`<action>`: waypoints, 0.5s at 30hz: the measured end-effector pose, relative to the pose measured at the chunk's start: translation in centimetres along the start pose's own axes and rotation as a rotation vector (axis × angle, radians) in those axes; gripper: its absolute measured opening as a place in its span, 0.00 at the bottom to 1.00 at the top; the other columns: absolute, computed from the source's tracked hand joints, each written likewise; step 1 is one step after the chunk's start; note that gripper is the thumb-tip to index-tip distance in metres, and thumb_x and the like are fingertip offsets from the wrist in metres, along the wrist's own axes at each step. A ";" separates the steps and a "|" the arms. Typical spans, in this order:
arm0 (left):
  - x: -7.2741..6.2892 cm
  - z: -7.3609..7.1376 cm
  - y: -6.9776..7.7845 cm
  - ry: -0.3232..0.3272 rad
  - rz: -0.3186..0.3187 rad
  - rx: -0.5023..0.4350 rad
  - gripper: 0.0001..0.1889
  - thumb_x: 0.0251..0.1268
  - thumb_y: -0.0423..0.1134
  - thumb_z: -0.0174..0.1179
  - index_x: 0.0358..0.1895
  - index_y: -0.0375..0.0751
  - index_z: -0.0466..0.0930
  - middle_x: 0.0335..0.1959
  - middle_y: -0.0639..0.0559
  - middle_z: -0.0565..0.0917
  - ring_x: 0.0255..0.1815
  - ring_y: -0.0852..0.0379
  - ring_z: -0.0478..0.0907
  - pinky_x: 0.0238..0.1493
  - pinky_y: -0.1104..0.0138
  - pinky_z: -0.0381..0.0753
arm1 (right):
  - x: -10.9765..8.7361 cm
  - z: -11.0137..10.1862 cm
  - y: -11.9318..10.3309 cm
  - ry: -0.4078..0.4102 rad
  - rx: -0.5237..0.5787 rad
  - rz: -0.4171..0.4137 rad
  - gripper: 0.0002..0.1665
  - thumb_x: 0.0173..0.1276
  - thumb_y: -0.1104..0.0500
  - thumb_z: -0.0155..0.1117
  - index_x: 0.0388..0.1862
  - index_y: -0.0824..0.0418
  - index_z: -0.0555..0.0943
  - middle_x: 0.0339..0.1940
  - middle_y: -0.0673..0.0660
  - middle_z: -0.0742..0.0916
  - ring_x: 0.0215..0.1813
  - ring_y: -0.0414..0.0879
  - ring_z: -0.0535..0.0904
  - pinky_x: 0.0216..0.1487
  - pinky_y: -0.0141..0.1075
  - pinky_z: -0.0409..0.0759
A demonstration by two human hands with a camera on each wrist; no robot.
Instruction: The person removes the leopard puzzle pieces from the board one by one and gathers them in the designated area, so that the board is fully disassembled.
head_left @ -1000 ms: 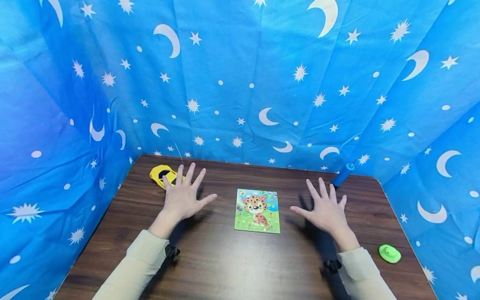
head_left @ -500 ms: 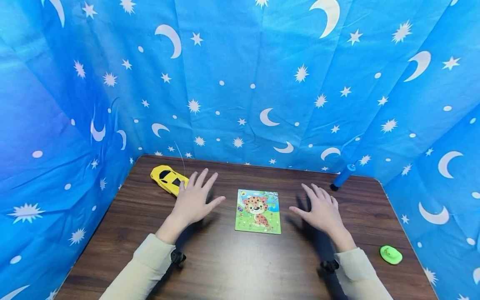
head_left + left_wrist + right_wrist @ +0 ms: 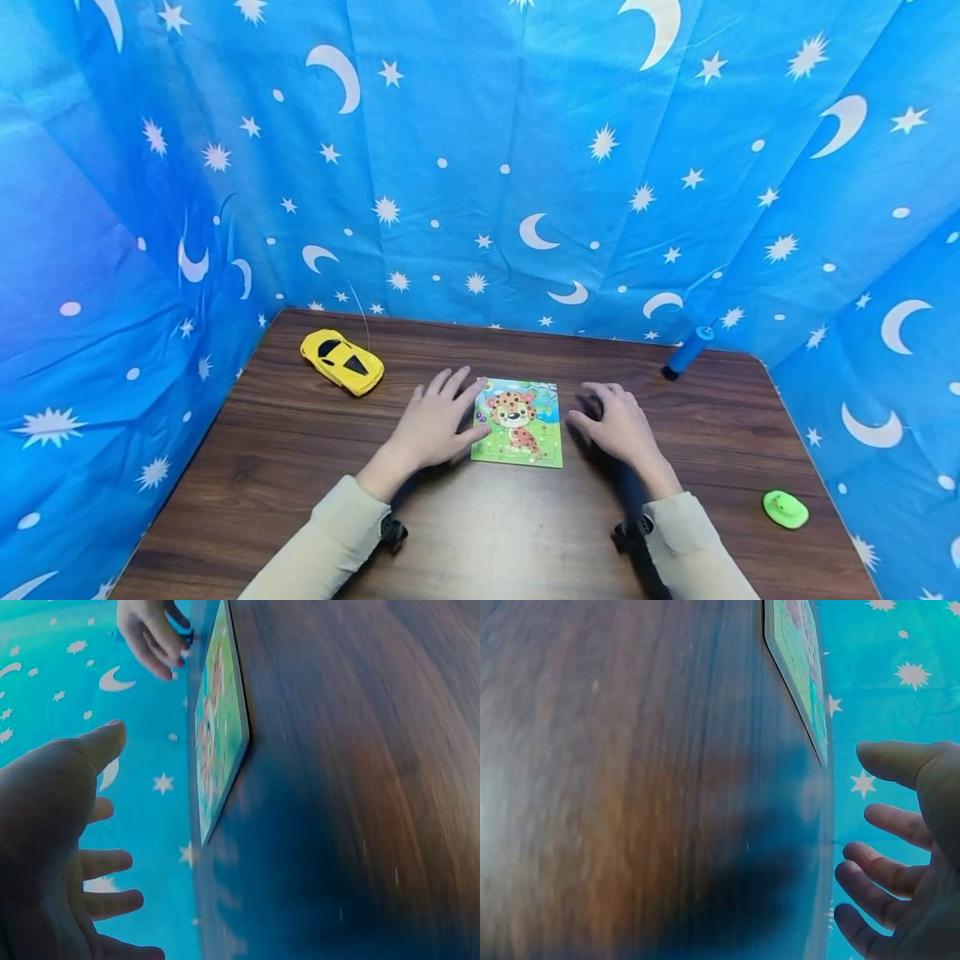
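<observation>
A square jigsaw puzzle board point(image 3: 517, 425) with a cartoon leopard on green and blue lies flat mid-table. At its left edge is my left hand point(image 3: 431, 421), thumb and fingers spread and holding nothing; in the head view its fingertips overlap the board's edge. The left wrist view shows a gap between that thumb and the board point(image 3: 225, 724). My right hand point(image 3: 621, 423) hovers just right of the board, fingers loosely bent, nothing in them. From the right wrist, the thumb and fingers point(image 3: 889, 874) appear apart from the board point(image 3: 799, 664).
A yellow toy car point(image 3: 342, 362) with a thin antenna stands at the back left of the brown wooden table point(image 3: 495, 533). A blue cylinder point(image 3: 687, 353) lies at the back right, and a small green hat point(image 3: 785, 509) near the right edge. Blue star-patterned cloth point(image 3: 450, 167) surrounds the table.
Both hands have moved inward from either side toward the puzzle board, their fingers less widely spread. The left hand has left the toy car uncovered. The board has stayed in place.
</observation>
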State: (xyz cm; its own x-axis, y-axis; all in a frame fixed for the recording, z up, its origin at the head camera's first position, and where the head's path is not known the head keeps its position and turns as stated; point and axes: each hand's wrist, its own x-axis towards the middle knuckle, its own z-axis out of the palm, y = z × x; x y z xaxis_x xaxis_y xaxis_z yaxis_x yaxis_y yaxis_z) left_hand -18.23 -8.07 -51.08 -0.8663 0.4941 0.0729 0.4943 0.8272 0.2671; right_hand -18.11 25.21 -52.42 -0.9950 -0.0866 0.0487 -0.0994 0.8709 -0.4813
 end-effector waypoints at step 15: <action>2.3 4.0 3.9 -0.159 0.151 0.074 0.41 0.73 0.72 0.51 0.85 0.66 0.53 0.85 0.49 0.51 0.83 0.37 0.49 0.67 0.28 0.63 | 2.6 2.3 -1.5 -0.093 0.108 0.023 0.29 0.73 0.47 0.69 0.67 0.60 0.80 0.52 0.59 0.84 0.48 0.53 0.80 0.51 0.54 0.78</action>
State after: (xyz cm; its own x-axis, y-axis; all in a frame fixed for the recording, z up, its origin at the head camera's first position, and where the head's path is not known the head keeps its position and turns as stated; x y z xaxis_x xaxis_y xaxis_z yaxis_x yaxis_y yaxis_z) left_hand -18.02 -2.60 -53.73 -0.7629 0.6449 -0.0469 0.6264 0.7551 0.1934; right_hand -20.56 22.62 -53.56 -0.9923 -0.1159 -0.0424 -0.0709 0.8166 -0.5728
